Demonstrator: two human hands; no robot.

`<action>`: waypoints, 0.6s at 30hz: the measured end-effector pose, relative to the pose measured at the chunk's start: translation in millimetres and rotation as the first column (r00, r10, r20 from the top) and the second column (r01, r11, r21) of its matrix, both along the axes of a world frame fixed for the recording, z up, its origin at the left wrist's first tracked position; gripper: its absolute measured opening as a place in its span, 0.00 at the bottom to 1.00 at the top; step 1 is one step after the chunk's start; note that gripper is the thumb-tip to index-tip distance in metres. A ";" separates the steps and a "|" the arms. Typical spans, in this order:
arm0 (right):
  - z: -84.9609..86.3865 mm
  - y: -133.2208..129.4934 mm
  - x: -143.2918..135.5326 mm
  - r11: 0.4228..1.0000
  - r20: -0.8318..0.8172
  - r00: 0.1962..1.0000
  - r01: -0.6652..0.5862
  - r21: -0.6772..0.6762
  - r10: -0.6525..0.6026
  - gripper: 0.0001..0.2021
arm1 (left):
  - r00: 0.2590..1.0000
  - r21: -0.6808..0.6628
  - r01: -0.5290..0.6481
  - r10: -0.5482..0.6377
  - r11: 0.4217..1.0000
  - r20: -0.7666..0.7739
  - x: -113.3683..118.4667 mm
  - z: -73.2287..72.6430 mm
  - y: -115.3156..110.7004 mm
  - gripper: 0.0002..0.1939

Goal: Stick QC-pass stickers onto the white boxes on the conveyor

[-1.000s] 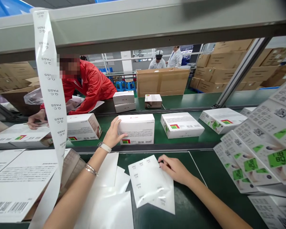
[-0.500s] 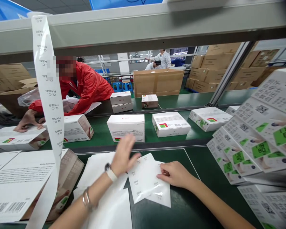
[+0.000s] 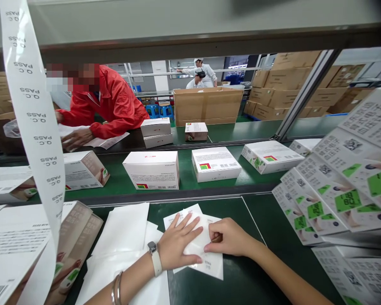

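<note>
L hand (image 3: pixel 179 245): fingers wide, flat on QC PASS sheets (image 3: pixel 211 269)
R hand (image 3: pixel 230 237): curled at sheets' R edge; can't tell if gripping
QC PASS sheets: near, mid green counter (image 3: pixel 257 275)
White papers (image 3: pixel 123 231): to L
Boxes (image 3: pixel 152 171): row, far

"Q.C. PASS" runs upside down in repeated black print along a glossy white strip (image 3: pixel 41 127) hanging at the left of the frame. The same "PASS" mark appears on white label sheets (image 3: pixel 214 271) at lower centre. At right, stacked cartons (image 3: pixel 339 228) carry large characters, QR codes (image 3: pixel 352 145) and green panels (image 3: pixel 349 200) with big digits, too blurred to quote with certainty. A white box (image 3: pixel 154 171) at centre and a larger carton (image 3: pixel 15 237) at lower left bear barcodes and fine lines of print, illegible here.
</note>
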State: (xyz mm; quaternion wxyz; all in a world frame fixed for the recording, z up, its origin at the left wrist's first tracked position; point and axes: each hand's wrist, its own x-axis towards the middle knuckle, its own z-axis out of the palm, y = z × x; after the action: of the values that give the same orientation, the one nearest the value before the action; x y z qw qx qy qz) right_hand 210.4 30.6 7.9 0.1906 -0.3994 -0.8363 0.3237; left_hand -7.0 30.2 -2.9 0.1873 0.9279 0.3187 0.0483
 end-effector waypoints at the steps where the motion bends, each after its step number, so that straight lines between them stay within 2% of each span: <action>1: 5.0 3.9 4.1 0.997 -0.084 0.996 0.001 -0.078 -0.008 0.15 | 1.000 -0.008 0.004 -0.004 1.000 -0.002 0.1 1.3 -0.7 0.37; 3: 16.3 21.2 17.1 0.984 -0.206 0.974 0.054 -0.172 -0.090 0.15 | 1.000 -0.009 0.011 -0.011 1.000 -0.004 0.4 7.0 1.5 0.38; 4: 21.8 34.6 25.6 0.978 -0.243 0.958 0.112 -0.179 -0.154 0.14 | 1.000 0.005 0.007 -0.007 1.000 0.000 0.8 11.7 5.3 0.37; 6: 30.6 68.4 44.5 0.958 -0.289 0.914 0.262 -0.116 -0.285 0.14 | 0.999 0.078 -0.037 0.035 0.996 0.024 3.1 24.0 19.6 0.33; 8: 34.5 106.0 62.0 0.932 -0.307 0.885 0.362 -0.023 -0.351 0.14 | 0.991 0.188 -0.122 0.110 0.974 0.076 8.6 37.6 42.5 0.27; 12: 28.7 165.6 78.6 0.939 -0.220 0.918 0.343 0.020 -0.330 0.16 | 0.964 0.336 -0.248 0.198 0.909 0.176 27.8 53.4 100.2 0.20; 15: 22.2 187.2 75.5 0.950 -0.143 0.945 0.305 0.058 -0.295 0.16 | 0.962 0.385 -0.256 0.196 0.887 0.190 42.3 50.6 137.2 0.20; 18: 21.8 194.6 66.9 0.944 -0.079 0.953 0.301 0.135 -0.292 0.17 | 0.971 0.424 -0.226 0.171 0.877 0.166 51.3 42.4 158.1 0.20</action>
State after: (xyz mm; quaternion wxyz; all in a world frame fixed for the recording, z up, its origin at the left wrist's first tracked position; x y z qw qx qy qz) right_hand 277.3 225.3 29.6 0.2901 -0.4962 -0.7820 0.2410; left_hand 44.3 188.3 39.5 -0.0136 0.9036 0.3809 0.1953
